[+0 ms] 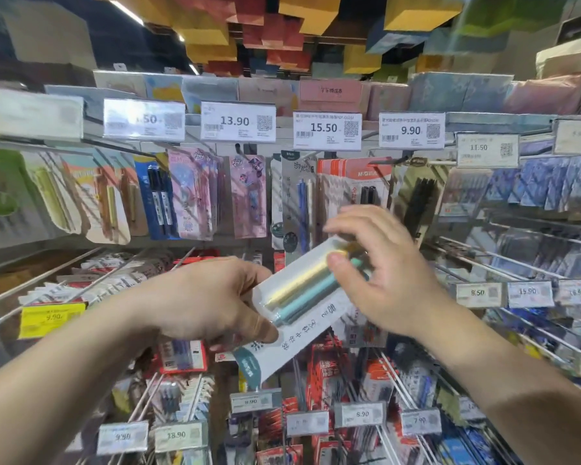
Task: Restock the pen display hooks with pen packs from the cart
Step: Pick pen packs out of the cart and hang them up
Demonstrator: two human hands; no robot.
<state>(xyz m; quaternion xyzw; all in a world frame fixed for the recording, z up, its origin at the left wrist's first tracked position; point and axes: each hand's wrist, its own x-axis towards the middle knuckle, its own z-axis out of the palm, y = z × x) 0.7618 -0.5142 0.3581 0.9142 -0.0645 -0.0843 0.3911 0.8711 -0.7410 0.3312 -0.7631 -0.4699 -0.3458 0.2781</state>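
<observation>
A white pen pack (302, 310) with a clear blister over gold and teal pens lies tilted in front of me, its dark teal header end pointing down-left. My left hand (212, 300) grips its lower end, thumb on the card face. My right hand (379, 266) hovers at the upper end, its thumb tip touching the blister and the fingers spread. Behind the pack, display hooks (245, 152) carry hanging pen packs; a grey pack with blue and white pens (297, 199) hangs just above the held one. The cart is out of view.
Price tags (326, 130) line the rail above the top hooks, and notebooks stand on the shelf over them. Long bare metal hooks (497, 255) jut out at the right and at the lower left. More tagged packs (359, 414) fill the rows below my hands.
</observation>
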